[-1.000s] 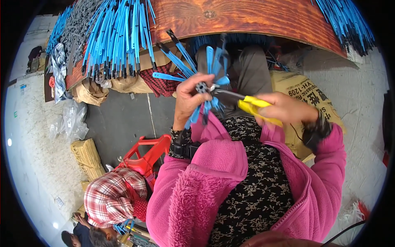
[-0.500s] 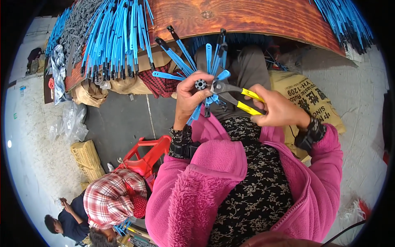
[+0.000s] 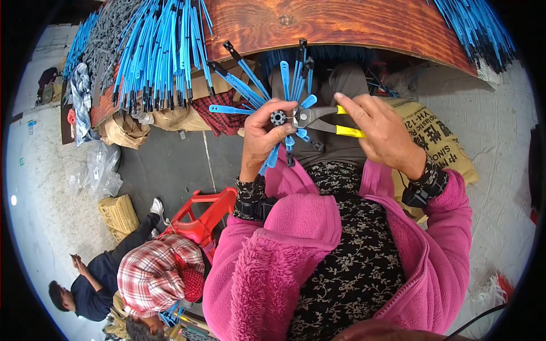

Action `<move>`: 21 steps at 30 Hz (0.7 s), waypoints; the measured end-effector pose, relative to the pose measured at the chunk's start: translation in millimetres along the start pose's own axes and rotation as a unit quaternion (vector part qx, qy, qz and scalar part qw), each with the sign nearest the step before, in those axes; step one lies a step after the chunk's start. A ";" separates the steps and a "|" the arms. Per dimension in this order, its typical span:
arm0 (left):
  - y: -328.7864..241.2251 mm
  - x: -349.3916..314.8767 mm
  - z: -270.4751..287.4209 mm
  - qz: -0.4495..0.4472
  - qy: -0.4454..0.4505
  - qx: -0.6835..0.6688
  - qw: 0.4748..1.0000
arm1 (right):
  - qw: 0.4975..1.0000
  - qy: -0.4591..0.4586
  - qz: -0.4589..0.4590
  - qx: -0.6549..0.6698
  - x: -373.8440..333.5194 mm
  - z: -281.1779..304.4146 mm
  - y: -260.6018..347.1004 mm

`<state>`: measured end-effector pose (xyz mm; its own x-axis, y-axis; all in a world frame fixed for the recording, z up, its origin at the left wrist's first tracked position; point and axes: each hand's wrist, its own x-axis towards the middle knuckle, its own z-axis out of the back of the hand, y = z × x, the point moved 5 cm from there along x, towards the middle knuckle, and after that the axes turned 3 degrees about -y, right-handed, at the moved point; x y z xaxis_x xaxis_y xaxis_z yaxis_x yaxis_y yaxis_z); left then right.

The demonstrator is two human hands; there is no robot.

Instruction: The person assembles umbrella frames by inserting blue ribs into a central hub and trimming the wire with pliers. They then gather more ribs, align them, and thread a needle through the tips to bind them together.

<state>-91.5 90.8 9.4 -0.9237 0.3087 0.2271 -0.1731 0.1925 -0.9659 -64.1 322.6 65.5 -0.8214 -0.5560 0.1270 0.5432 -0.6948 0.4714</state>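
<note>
Between the thumb and fingers of my left hand (image 3: 259,142) is a black round hub (image 3: 278,117) with a toothed rim and a hole in its middle. Blue plastic arms (image 3: 244,90), several with black ends, spread out from around the hub. My right hand (image 3: 392,133) is closed on the yellow handles of metal pliers (image 3: 307,117). The jaws of the pliers are at the right side of the hub, close to my left fingertips. A thin wire seems to show by the jaws; what they bite on is too small to tell.
A wooden table (image 3: 341,23) stands ahead, with bundles of blue strips (image 3: 162,57) hanging over its left edge. A yellow printed sack (image 3: 441,139) lies at right. At lower left are a red plastic stool (image 3: 207,219), a person in plaid (image 3: 153,275) and another in dark clothes (image 3: 96,298).
The pliers' handles have swung upward and my right hand has turned with them, its fingers straighter. The jaws stay by the hub. At lower left, the person in dark clothes has shifted, showing a leg and shoe.
</note>
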 end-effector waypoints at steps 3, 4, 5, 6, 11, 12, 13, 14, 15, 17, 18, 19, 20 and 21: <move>0.1 3.0 0.1 0.054 -0.036 -0.019 0.998 | 0.998 -0.027 0.034 -0.051 0.5 3.7 0.8; 0.7 3.4 -0.8 0.054 -0.036 -0.019 0.998 | 0.998 -0.044 0.041 -0.027 -0.5 3.2 0.2; 1.6 3.5 -1.6 0.051 -0.041 -0.021 0.998 | 0.997 -0.061 0.047 -0.002 -1.7 2.6 -0.7; 2.5 3.3 -2.0 0.049 -0.044 -0.023 0.998 | 0.995 -0.079 0.053 0.023 -2.9 3.5 -0.8; 1.4 5.7 -2.7 0.045 -0.033 -0.016 0.998 | 0.986 0.098 -0.047 0.128 -8.4 -9.1 -12.0; 1.9 5.4 -2.2 0.045 -0.033 -0.016 0.998 | 0.965 0.142 -0.083 0.203 -7.9 -12.7 -15.7; 3.1 4.0 -2.0 0.046 -0.025 -0.018 0.998 | 0.936 0.185 -0.119 0.276 -7.9 -16.0 -18.4; 4.5 2.7 -1.9 0.048 -0.016 -0.020 0.999 | 0.897 0.227 -0.153 0.346 -9.4 -19.0 -18.9; 5.5 2.2 -2.2 0.049 -0.008 -0.023 0.999 | 0.898 0.226 -0.153 0.346 -9.0 -17.2 -18.0; 6.9 2.6 -1.9 0.051 -0.009 -0.015 0.999 | 0.980 0.104 -0.026 0.167 -1.5 1.1 -9.3; 7.7 3.2 -1.9 0.054 -0.010 -0.008 0.998 | 0.996 0.040 0.038 0.073 0.2 9.4 -3.6; 8.4 3.6 -2.0 0.056 -0.010 -0.001 0.998 | 0.996 0.040 0.038 0.073 1.0 10.3 -3.4; 8.4 3.7 -2.4 0.056 -0.010 -0.001 0.998 | 0.997 0.028 0.047 0.051 1.9 12.2 -2.9; 8.1 3.8 -2.9 0.053 -0.008 0.001 0.999 | 0.998 0.015 0.056 0.030 2.6 14.1 -2.4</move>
<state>-95.5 96.2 2.9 -0.9423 0.3116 0.1224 -0.0759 0.1572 -0.9846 -70.0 329.3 77.0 -0.7504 -0.6422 0.1565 0.6192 -0.6000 0.5066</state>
